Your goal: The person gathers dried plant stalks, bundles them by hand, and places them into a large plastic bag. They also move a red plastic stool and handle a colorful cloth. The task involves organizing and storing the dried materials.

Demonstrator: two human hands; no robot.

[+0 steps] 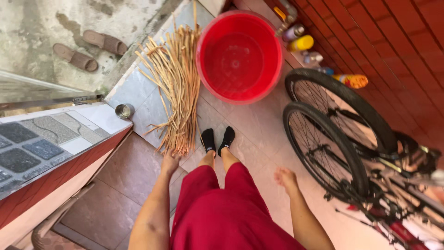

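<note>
A tiled floor fills the view, pale grey under the feet and reddish-brown nearer the left. Two bicycles lean at the right, their front wheels side by side, beside a red tiled wall. A round red tub stands on the floor ahead, with some water in it. Just left of the tub, touching its rim, lies a long bundle of dry tan stalks, fanned out at the far end and gathered at the near end.

The person stands in red trousers and black socks, feet just right of the bundle's near end. The left hand reaches down to that near end; its fingers are hidden behind the hand, so whether they grip the stalks cannot be told. The right hand hangs free over the floor, fingers loosely curled, holding nothing.

A row of bottles and cans sits along the wall, a pair of brown sandals on the concrete beyond, and a small metal cup near the step.
</note>
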